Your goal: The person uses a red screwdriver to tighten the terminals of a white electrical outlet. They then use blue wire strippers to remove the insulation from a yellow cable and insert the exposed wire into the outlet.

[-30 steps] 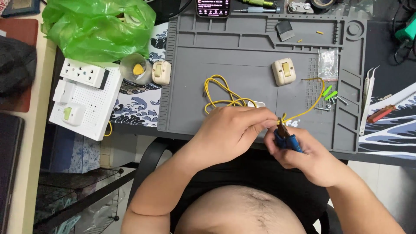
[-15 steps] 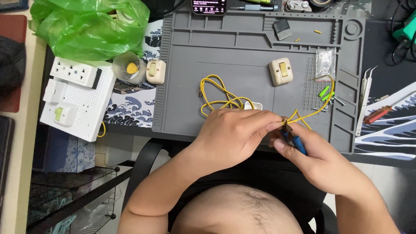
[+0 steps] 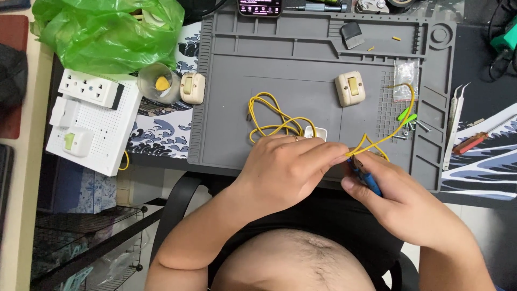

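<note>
This is a home electronics workbench. On the counter lies a grey silicone repair mat (image 3: 301, 64) with small compartments, tweezers (image 3: 455, 116), a screwdriver (image 3: 473, 142), wall switches (image 3: 350, 89), a white socket board (image 3: 91, 121) and yellow wire (image 3: 272, 116).

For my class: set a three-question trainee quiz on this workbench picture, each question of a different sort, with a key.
1. True or false: the left hand pinches a yellow wire.
2. Which tool does the right hand grip? A) blue-handled pliers B) hammer C) paintbrush
3. Fill in: the cream switch lies on a grey ____.

Key
1. True; fingertips meet the wire beside the tool.
2. A
3. mat
</note>
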